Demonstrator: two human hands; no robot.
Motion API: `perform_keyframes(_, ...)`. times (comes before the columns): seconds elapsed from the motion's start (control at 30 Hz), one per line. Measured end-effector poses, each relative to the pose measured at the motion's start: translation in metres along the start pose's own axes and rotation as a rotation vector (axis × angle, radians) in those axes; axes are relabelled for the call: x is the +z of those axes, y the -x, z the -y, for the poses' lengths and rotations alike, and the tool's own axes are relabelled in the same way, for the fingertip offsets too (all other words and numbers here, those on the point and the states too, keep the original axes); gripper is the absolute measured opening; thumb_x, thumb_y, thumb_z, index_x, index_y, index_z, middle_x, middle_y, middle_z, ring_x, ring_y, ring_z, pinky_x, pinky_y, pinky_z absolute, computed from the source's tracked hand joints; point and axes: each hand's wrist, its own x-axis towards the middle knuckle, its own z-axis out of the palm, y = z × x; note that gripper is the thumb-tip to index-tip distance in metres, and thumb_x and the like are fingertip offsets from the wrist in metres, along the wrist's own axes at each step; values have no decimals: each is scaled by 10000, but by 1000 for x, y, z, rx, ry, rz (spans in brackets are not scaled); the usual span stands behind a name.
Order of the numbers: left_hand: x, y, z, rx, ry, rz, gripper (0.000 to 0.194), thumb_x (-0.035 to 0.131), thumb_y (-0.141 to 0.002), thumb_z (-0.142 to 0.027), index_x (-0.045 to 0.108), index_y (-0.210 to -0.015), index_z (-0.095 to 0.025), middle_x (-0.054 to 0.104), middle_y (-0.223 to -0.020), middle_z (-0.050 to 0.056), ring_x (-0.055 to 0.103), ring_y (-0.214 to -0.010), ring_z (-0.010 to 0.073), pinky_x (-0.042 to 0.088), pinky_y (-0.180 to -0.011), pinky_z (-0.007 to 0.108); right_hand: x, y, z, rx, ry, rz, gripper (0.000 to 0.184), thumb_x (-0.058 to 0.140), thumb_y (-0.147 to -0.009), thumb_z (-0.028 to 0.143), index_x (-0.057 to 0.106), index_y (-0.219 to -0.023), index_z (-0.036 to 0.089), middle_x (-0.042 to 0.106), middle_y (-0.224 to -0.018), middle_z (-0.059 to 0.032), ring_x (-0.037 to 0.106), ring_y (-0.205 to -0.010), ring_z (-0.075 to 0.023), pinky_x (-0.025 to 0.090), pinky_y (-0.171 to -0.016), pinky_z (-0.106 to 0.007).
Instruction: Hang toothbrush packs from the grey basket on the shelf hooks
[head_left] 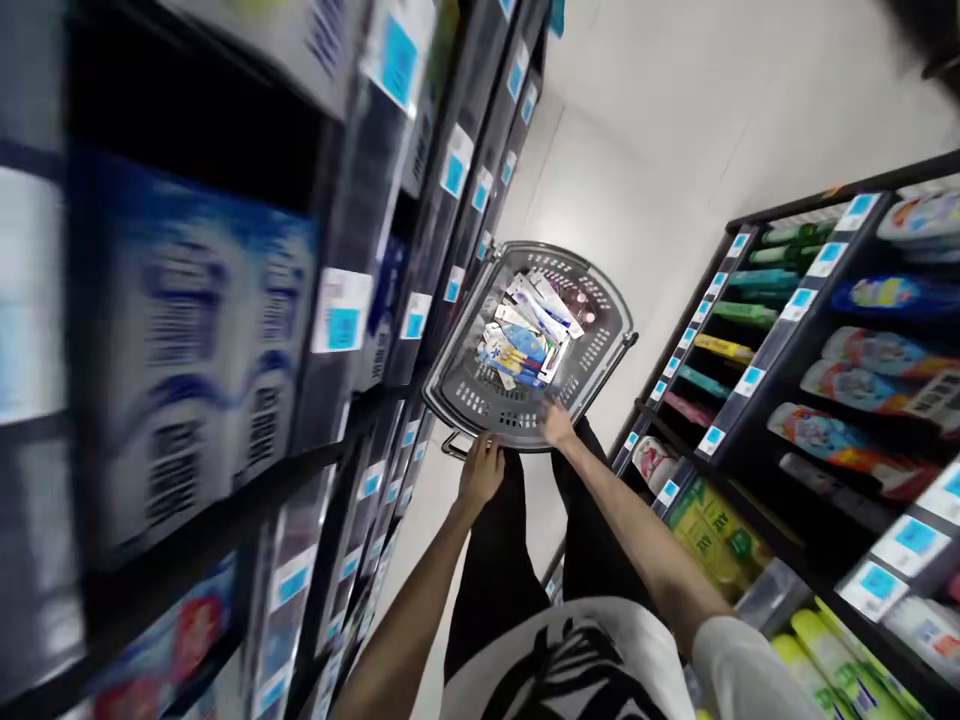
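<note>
A grey shopping basket cart (465, 392) stands in a shop aisle in front of me, filled with several packaged goods (529, 335). My left hand (480, 470) is closed around the cart's handle bar at its near left rim. My right hand (557, 422) rests on the near rim of the basket, fingers curled over the edge. Below are my black trousers and white printed shirt.
Dark shelves with blue price tags (343, 327) and blue boxes (217, 330) line the left, close and blurred. On the right, shelves (757, 370) hold colourful packets and green-yellow bottles (720, 540). Pale floor (675, 130) runs ahead of the cart.
</note>
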Motion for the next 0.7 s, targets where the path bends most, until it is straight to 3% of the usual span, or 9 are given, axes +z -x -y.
perform_keyframes(0.13,32,-33,19,74,-31,-36,378,394,-1000,-200,559,-1337,-155,507,-1484,173,402,-1441,315,339,-1195,548,58,-80,-15,90,137,79,552,652,-850,154,595,-1398,177,119,-1701,-164,234,-1522,-380,310,-1188,-500)
perform_keyframes(0.27,54,-40,17,26,-78,-98,388,386,-1016,-197,536,-1371,-151,502,-1508,181,429,-1429,319,333,-1172,552,96,-127,-33,184,278,119,563,600,-906,194,523,-1463,170,-40,-1706,-172,118,-1548,-409,249,-1190,-553)
perform_keyframes(0.5,57,-37,16,-42,-47,-141,391,375,-1026,-230,518,-1382,-151,499,-1505,187,445,-1413,305,341,-1160,530,108,-170,-47,217,416,83,581,316,-986,95,323,-1566,70,-16,-1690,-223,17,-1570,-347,201,-1192,-526)
perform_keyframes(0.6,57,-38,13,-49,-33,-140,399,370,-1025,-242,525,-1378,-139,499,-1503,196,439,-1414,317,331,-1161,543,108,-165,-45,232,413,48,603,283,-975,82,238,-1567,-25,-33,-1679,-256,-9,-1568,-350,156,-1203,-544)
perform_keyframes(0.7,59,-37,5,-46,-24,-143,403,363,-1027,-248,525,-1376,-128,507,-1492,207,456,-1395,326,327,-1155,554,100,-143,-44,192,392,-14,630,288,-950,53,207,-1566,-51,-14,-1684,-242,-1,-1568,-332,108,-1218,-537)
